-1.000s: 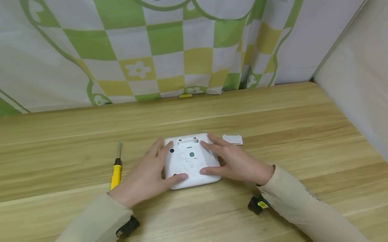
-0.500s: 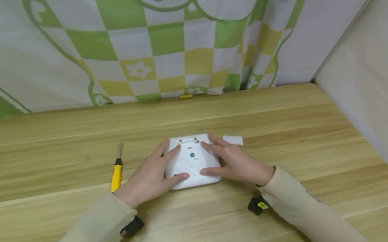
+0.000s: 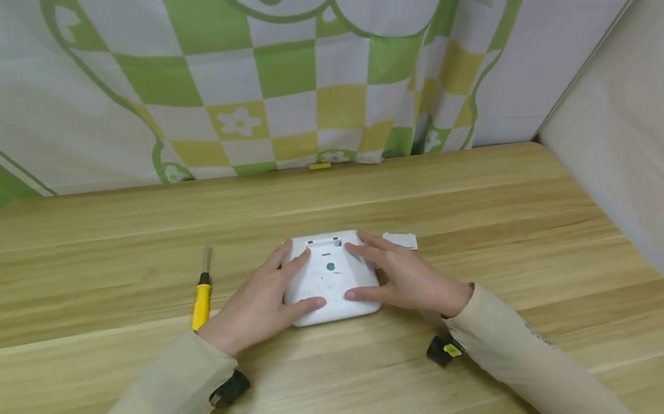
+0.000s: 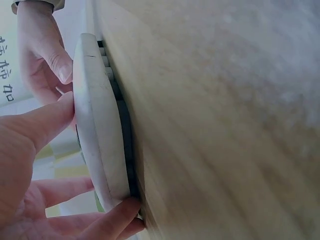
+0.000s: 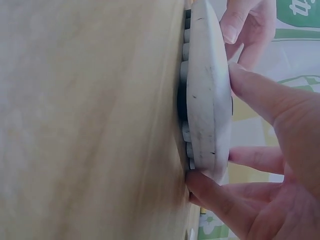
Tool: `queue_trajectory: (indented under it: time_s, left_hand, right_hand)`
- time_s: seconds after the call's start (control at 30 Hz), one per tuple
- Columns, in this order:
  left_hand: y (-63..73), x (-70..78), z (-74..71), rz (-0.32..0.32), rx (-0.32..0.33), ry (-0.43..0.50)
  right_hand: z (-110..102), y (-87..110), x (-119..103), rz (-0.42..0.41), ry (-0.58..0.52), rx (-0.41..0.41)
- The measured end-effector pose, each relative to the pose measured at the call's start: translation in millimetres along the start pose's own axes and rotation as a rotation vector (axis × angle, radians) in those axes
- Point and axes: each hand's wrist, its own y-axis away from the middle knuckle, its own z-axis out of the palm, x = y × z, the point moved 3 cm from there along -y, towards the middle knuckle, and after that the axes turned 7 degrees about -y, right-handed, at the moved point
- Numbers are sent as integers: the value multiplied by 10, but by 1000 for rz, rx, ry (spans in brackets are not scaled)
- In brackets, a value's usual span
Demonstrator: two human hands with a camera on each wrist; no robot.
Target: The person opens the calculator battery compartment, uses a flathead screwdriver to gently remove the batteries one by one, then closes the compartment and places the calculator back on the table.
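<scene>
A white desktop calculator [image 3: 333, 287] lies face down on the wooden table, its key rows [image 5: 186, 50] showing along the underside in the wrist views. Near its far edge the battery compartment [image 3: 324, 243] is uncovered. My left hand [image 3: 259, 304] grips the left side, thumb on the back and other fingers around the edge. On the opposite side my right hand [image 3: 414, 280] holds it the same way, its fingertips [image 5: 197, 182] tucked at the lower edge by the table. Just beyond the right hand lies a small white battery cover [image 3: 401, 240].
A yellow-handled screwdriver [image 3: 201, 306] lies left of the left hand, shaft pointing away. A small yellow piece [image 3: 319, 166] sits at the table's back edge, below the checked curtain [image 3: 288, 66]. Pale partitions [image 3: 655, 122] border the table's sides.
My left hand has shifted slightly right and inward, its index finger now reaching further onto the calculator's back and covering a dark round foot. The right hand keeps its hold.
</scene>
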Motion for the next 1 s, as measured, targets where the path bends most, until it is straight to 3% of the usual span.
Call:
queue_trajectory:
  time_s: [0.33, 1.0]
  left_hand:
    - [-9, 3, 11, 2, -18, 1]
    - [-4, 6, 22, -16, -15, 15]
  right_hand:
    - [-49, -14, 20, 31, 16, -24]
    - [-274, -13, 161, 13, 81, 65]
